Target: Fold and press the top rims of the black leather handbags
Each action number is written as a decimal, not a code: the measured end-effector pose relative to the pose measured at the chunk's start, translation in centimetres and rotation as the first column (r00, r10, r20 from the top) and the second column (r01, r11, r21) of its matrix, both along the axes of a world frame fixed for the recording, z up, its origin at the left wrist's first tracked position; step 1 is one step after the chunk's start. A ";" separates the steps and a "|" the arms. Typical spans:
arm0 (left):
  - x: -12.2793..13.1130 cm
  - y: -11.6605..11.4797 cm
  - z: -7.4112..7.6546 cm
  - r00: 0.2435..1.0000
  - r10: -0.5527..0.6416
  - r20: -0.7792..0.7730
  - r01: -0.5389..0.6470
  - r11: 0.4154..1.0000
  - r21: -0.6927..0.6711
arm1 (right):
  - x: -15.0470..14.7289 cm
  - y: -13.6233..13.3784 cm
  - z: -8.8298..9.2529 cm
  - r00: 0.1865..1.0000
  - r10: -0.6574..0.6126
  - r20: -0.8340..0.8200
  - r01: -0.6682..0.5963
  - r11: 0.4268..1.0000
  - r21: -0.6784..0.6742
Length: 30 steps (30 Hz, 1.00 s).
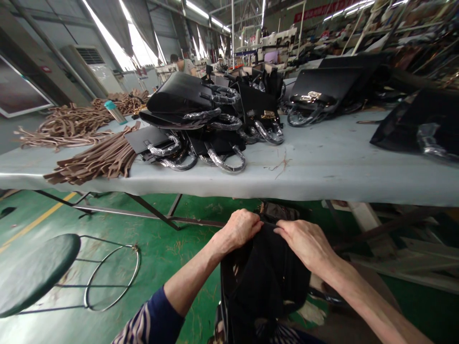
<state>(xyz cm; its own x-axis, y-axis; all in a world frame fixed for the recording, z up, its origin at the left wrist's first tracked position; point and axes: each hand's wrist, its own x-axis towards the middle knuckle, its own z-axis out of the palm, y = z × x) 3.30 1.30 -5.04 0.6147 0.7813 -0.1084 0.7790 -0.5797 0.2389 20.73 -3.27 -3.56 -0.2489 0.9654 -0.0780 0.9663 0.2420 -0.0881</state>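
With the view read as a clock dial, a black bag (265, 277) lay between five and six o'clock, in front of the worktop (322, 172). The left hand (241, 228), at the bag's eleven o'clock, and the right hand (304, 240), between its one and two, were each closed in a pinch on its upper edge; the paired grip probably kept that edge taut and the soft body hanging. At eleven o'clock, black handbags (179, 98) lay heaped on the worktop, their handles (229, 169) wrapped in clear film, presumably against scuffing; brown strips (96, 160) lay bundled beside them toward nine o'clock, apparently grouped to stay sorted. The bag's base was lost at the lower border, its interior was too dark to read, and the far side of each pinch was hidden. Near three o'clock, another handbag (401, 124) was cut off by the right border, and a dark item (281, 211) just beyond the hands could not be identified.
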 end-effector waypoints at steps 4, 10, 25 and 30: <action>0.6 -0.2 0.2 1.000 -0.004 0.002 0.004 1.000 -0.012 | -1.6 0.5 -0.6 1.000 -0.021 0.021 0.022 0.999 -0.027; -0.6 -0.1 0.8 0.946 0.053 0.321 0.000 0.987 -0.163 | -1.8 0.7 -1.0 1.000 -0.029 0.012 0.029 0.999 -0.033; -0.1 -10.7 5.7 0.933 0.349 0.081 -0.313 0.904 -0.293 | -2.9 -1.5 0.3 0.992 -0.040 0.116 0.029 0.995 0.096; -4.5 -10.2 3.1 0.916 0.402 -0.011 -0.395 0.894 -0.212 | -1.4 -2.2 1.5 0.990 -0.053 0.133 0.042 0.995 0.086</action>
